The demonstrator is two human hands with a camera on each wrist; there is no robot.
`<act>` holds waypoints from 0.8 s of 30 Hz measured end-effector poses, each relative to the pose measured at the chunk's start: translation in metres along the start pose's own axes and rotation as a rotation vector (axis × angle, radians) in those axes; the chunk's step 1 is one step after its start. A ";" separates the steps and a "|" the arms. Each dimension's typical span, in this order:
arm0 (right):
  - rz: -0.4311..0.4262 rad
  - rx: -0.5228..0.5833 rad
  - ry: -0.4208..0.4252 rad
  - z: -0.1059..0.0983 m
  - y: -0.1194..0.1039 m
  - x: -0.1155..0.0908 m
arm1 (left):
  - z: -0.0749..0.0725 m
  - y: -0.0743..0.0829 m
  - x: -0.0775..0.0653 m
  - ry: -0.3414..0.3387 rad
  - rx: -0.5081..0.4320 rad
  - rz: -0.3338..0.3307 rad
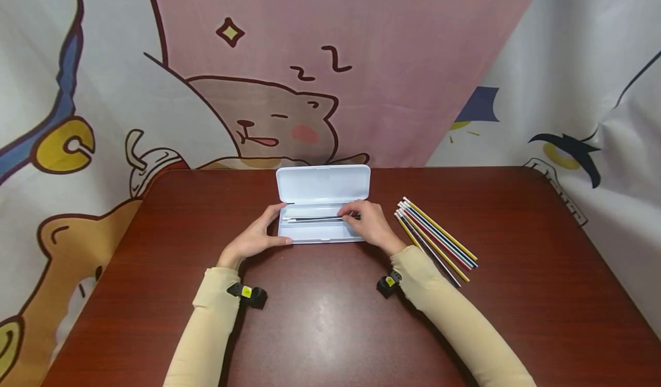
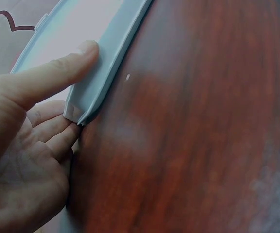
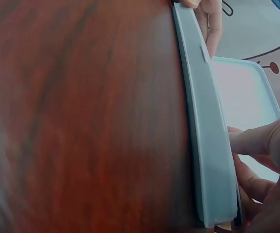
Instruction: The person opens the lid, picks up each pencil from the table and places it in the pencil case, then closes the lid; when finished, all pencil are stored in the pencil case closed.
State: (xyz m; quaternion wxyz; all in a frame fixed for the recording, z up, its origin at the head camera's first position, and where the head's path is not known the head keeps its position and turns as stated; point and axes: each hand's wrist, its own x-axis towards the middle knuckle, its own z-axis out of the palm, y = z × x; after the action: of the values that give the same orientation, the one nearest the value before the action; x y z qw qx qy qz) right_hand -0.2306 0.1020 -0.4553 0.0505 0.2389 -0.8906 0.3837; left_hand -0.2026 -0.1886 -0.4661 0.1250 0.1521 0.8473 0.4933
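Observation:
A white pencil case [image 1: 323, 184] stands on the table with its lid raised at the back. My left hand [image 1: 255, 237] holds the case's left end, thumb on the front edge; in the left wrist view its fingers lie against the end of the case wall [image 2: 106, 56]. Inside the case, dark pencils [image 1: 312, 220] with pale ends lie lengthwise; how many is unclear. Over the right part of the case, my right hand [image 1: 373, 225] pinches a dark pencil between thumb and fingers. The front wall [image 3: 208, 131] hides that pencil in the right wrist view.
To the right of the case, several loose pencils [image 1: 439, 237] in yellow, red, blue and dark colours lie slanted on the brown table [image 1: 320, 329]. A printed cartoon curtain [image 1: 403, 60] hangs behind the table's back edge.

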 end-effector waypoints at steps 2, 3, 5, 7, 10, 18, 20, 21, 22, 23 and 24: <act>0.001 -0.023 -0.009 0.000 -0.001 0.000 | 0.000 0.000 0.000 0.001 0.002 0.002; 0.001 -0.030 -0.012 0.000 -0.002 0.000 | 0.000 0.001 0.001 0.002 0.004 0.002; 0.002 -0.025 -0.018 -0.001 -0.003 0.001 | 0.000 0.001 0.001 0.004 0.007 0.000; 0.003 -0.020 -0.022 -0.002 -0.003 0.001 | -0.001 0.001 0.001 0.004 0.006 0.001; 0.013 -0.010 -0.024 -0.002 -0.004 0.001 | -0.001 0.001 0.001 0.003 0.004 -0.002; 0.024 -0.002 -0.059 0.002 -0.005 0.002 | 0.000 0.001 0.001 0.001 0.007 -0.009; 0.031 0.018 -0.066 0.001 -0.005 0.001 | 0.000 0.000 0.001 0.000 0.008 -0.008; 0.039 0.031 -0.065 0.000 -0.005 0.000 | 0.000 0.000 0.001 0.000 0.007 -0.008; 0.045 0.045 -0.063 -0.001 -0.005 -0.001 | 0.001 0.000 0.000 0.001 0.006 -0.007; 0.052 0.058 -0.061 -0.003 -0.005 -0.002 | 0.001 0.000 0.000 0.002 0.003 -0.007; 0.058 0.074 -0.058 -0.004 -0.005 -0.003 | 0.001 0.000 -0.001 0.003 0.001 -0.007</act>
State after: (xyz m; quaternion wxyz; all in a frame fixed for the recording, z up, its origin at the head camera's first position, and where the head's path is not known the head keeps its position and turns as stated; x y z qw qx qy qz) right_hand -0.2261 0.1025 -0.4497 0.0044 0.2258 -0.8834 0.4107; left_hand -0.2016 -0.1884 -0.4665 0.1254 0.1487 0.8482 0.4927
